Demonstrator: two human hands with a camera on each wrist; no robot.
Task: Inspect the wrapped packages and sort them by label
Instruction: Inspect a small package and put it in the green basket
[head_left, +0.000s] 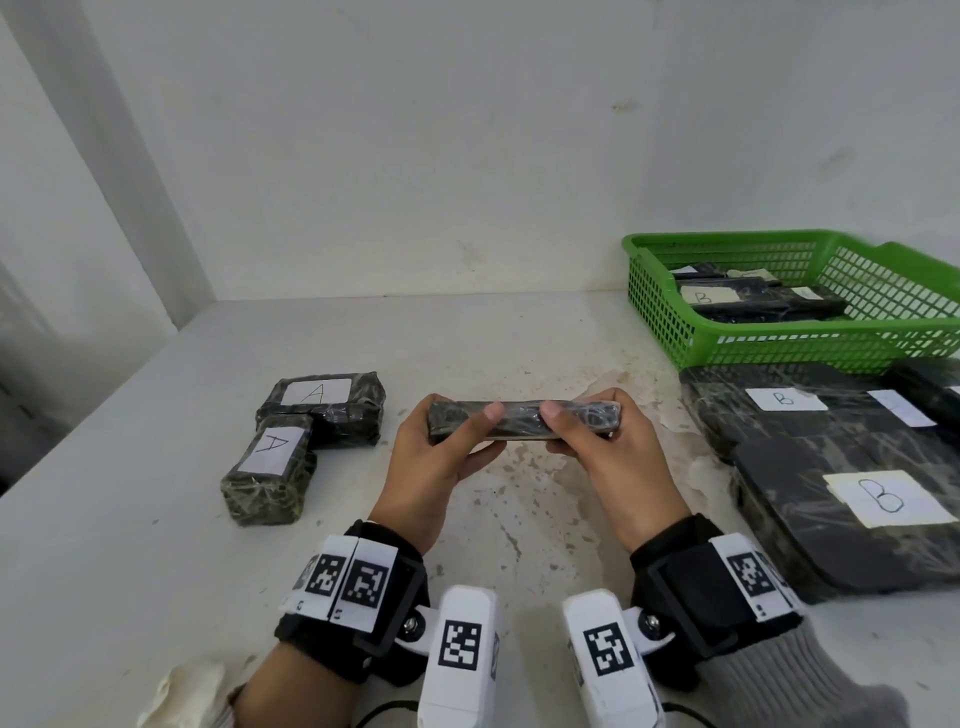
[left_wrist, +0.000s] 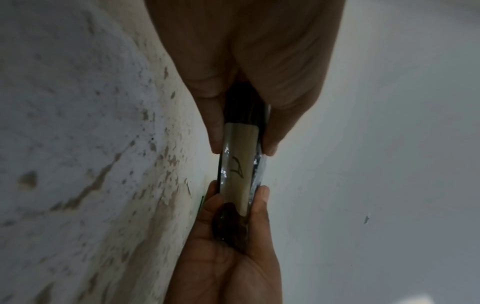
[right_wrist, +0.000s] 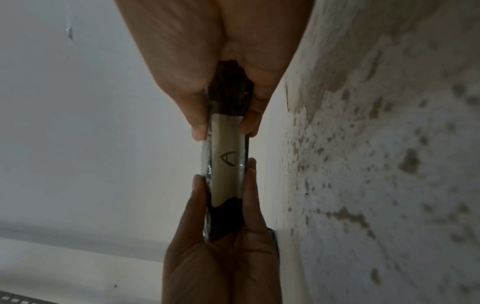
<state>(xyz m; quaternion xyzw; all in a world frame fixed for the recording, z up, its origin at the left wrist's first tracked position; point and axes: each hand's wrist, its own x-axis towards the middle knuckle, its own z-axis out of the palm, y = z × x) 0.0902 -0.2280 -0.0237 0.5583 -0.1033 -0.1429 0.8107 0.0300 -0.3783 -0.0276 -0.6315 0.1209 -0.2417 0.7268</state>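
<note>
on the stained white table (head_left: 519, 338), at frame centre, a wrapped package (head_left: 524, 420) is being held up, clamped endwise by the left hand (head_left: 441, 457) and right hand (head_left: 602, 452). its label (right_wrist: 227, 162) is being inspected, apparently an "a"; placement by the a packages (head_left: 311, 415) at centre left is being called for.

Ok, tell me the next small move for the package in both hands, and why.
Probably carry the held package left and set it beside the two A-labelled packages. Its label reads A in the right wrist view, the left hand and right hand both grip it, and B-labelled packages lie to the right.
</note>
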